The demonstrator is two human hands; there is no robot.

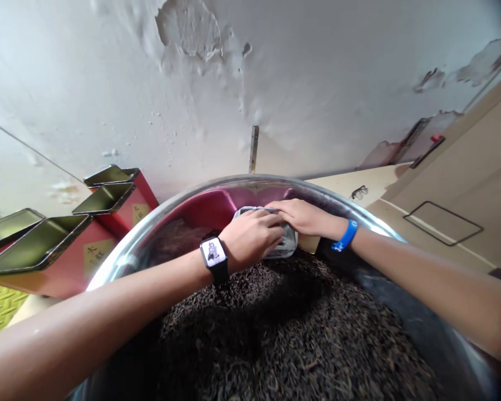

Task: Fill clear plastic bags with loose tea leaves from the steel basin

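Observation:
My left hand (253,235), with a black watch at the wrist, is closed over crinkled clear plastic that looks like a bag (290,245). From the other side my right hand (298,216), wearing a blue wristband, grips the top of the same plastic, its fingers partly hidden behind the left hand. Both hands are inside a large shiny metal basin (127,252), near its far wall. Under them lies a heap of dark, twisted dry leaves, like loose tea (309,340). Beside the plastic, a yellowish label (309,243) shows below my right hand.
Several open red tins (144,195) with yellow labels stand left of the basin. A glossy red surface (204,214) shows along the basin's far inner wall. Behind is a peeling white wall (108,72). Eyeglasses (359,192) lie on the surface at right, near a beige panel (463,167).

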